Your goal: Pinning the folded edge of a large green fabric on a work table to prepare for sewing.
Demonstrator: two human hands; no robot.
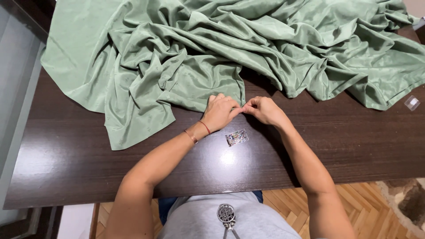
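Note:
A large crumpled green fabric (212,48) covers the far half of the dark wooden table (88,155). My left hand (220,113) and my right hand (264,109) meet at the fabric's near edge, fingertips pinched together around its corner. Whether something small is held between the fingers I cannot tell. A small clear packet of coloured pins (237,137) lies on the table just below my hands. Thin red and metal bracelets circle my left wrist.
A small clear plastic box (412,102) sits at the table's right edge. A round metal pendant (226,214) hangs at my chest. Herringbone wood floor (354,208) shows below the table's front edge, with a stone-like patch at the right.

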